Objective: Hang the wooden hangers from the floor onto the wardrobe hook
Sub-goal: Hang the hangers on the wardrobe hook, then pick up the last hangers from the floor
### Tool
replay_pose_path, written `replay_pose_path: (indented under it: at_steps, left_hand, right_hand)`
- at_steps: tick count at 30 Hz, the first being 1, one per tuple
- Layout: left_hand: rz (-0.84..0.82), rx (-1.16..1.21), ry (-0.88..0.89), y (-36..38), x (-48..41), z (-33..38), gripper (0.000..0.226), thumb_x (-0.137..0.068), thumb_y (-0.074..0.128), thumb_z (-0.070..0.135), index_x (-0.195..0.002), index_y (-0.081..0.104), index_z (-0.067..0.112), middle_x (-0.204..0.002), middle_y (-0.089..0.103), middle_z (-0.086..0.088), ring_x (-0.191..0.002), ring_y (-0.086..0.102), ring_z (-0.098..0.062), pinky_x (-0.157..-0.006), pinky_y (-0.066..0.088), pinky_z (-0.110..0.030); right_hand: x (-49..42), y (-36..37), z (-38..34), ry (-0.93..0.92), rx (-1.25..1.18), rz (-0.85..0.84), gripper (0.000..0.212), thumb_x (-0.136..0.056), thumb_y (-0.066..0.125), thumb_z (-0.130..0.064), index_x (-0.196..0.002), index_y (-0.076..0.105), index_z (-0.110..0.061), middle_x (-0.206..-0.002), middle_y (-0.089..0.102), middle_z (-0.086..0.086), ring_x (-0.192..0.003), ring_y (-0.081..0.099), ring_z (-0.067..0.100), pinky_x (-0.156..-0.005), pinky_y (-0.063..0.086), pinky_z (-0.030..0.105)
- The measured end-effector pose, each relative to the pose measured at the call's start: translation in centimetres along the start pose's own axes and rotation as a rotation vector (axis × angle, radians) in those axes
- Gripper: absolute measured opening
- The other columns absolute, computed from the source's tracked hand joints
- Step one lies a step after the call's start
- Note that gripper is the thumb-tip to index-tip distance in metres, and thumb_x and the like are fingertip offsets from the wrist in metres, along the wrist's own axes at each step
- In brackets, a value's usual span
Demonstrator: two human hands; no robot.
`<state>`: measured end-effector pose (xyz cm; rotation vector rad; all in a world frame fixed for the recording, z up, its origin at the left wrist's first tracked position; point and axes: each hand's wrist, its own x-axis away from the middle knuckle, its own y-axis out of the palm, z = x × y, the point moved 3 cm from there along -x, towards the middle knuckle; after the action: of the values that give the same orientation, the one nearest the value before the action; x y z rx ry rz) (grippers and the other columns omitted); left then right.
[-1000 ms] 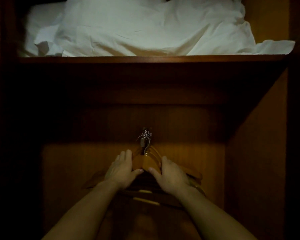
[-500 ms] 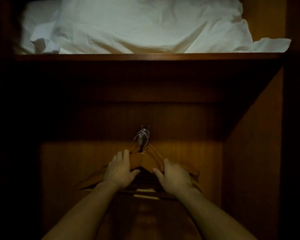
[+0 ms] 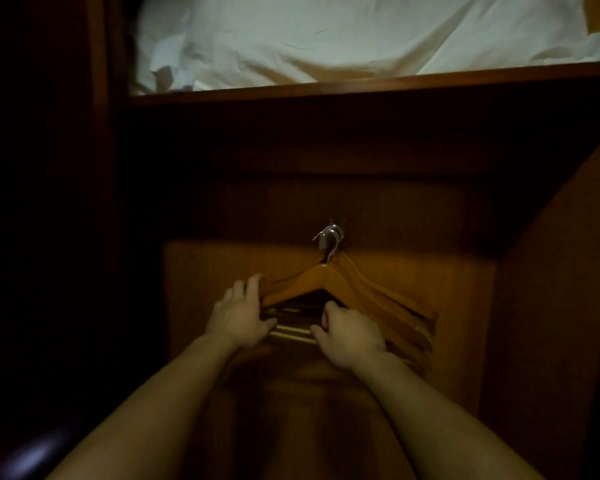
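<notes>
- Head view: wooden hangers [image 3: 321,277], bunched, hang from the hook [image 3: 331,233] at the middle of the wardrobe back panel [image 3: 215,268].
- Left hand [image 3: 238,318]: straight fingers laid on their left arms.
- Right hand [image 3: 347,334]: fingers curled round the lower bars.
- Bedding [image 3: 326,36] lies on the shelf [image 3: 361,86] above.

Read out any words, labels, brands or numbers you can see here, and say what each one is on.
None: no readable text in view.
The wooden hangers, the metal hook, the white bedding and the shelf show no print.
The wardrobe is dim, so small marks could go unseen.
</notes>
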<state>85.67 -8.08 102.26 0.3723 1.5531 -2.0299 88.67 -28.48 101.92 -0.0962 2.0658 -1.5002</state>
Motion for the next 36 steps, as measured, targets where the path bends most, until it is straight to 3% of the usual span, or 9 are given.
replay_pose_path:
  at_steps: [12,18,22,26,29,33,36]
  left_hand:
    - [-0.038,-0.143,-0.359,-8.7,17.9,-9.5,0.091,-0.081,0.066,0.057,-0.149,0.01,0.037,-0.152,0.03,-0.006,-0.137,0.034,-0.027,-0.109,0.036,-0.046]
    - [-0.087,-0.263,-0.537,-15.6,28.1,-15.2,0.092,-0.08,0.065,0.059,-0.15,0.012,0.032,-0.148,0.033,-0.009,-0.134,0.036,-0.029,-0.107,0.037,-0.045]
    - [-0.102,-0.311,-0.658,-20.0,34.5,-19.1,0.091,-0.08,0.062,0.063,-0.15,0.013,0.032,-0.148,0.033,-0.009,-0.134,0.035,-0.03,-0.107,0.036,-0.046]
    - [-0.112,-0.33,-0.761,-23.6,40.6,-22.9,0.091,-0.077,0.06,0.068,-0.148,0.014,0.034,-0.149,0.032,-0.009,-0.134,0.036,-0.03,-0.105,0.037,-0.047]
    - [-0.135,-0.347,-0.828,-26.2,45.3,-25.8,0.091,-0.075,0.059,0.07,-0.147,0.015,0.036,-0.148,0.033,-0.009,-0.134,0.036,-0.03,-0.104,0.037,-0.048]
    - [-0.17,-0.368,-0.935,-29.5,51.5,-29.9,0.091,-0.076,0.059,0.07,-0.148,0.013,0.037,-0.15,0.029,-0.01,-0.135,0.033,-0.031,-0.106,0.036,-0.048]
    - [-0.189,-0.363,-0.99,-31.3,55.7,-32.8,0.092,-0.076,0.059,0.071,-0.148,0.012,0.037,-0.151,0.028,-0.011,-0.135,0.034,-0.032,-0.107,0.037,-0.05]
  right_hand:
    - [7.3,4.2,-13.3,-0.333,-0.103,-0.295,0.052,-0.095,0.044,-0.063,-0.125,0.051,-0.021,-0.111,0.064,0.003,-0.1,0.064,0.025,-0.084,0.056,0.046]
    - [12.9,5.3,-23.0,-0.528,-0.161,-0.364,0.055,-0.093,0.045,-0.066,-0.123,0.052,-0.021,-0.113,0.063,0.003,-0.101,0.062,0.023,-0.086,0.055,0.045]
    - [16.8,6.0,-29.7,-0.668,-0.178,-0.386,0.062,-0.089,0.046,-0.071,-0.124,0.052,-0.02,-0.116,0.062,0.004,-0.101,0.062,0.025,-0.08,0.052,0.04]
    - [20.9,7.3,-36.2,-0.779,-0.189,-0.432,0.065,-0.088,0.046,-0.072,-0.125,0.051,-0.02,-0.115,0.061,0.003,-0.089,0.056,0.02,-0.072,0.049,0.038]
    - [24.0,8.3,-41.4,-0.832,-0.192,-0.491,0.066,-0.088,0.045,-0.073,-0.126,0.051,-0.019,-0.116,0.061,0.005,-0.097,0.061,0.023,-0.081,0.054,0.043]
    - [28.9,9.7,-47.8,-0.906,-0.222,-0.551,0.07,-0.088,0.044,-0.073,-0.129,0.051,-0.017,-0.121,0.062,0.008,-0.097,0.06,0.025,-0.076,0.05,0.04]
    - [32.7,11.3,-52.0,-0.94,-0.23,-0.603,0.073,-0.089,0.044,-0.073,-0.133,0.048,-0.016,-0.127,0.059,0.01,-0.109,0.06,0.029,-0.084,0.052,0.044]
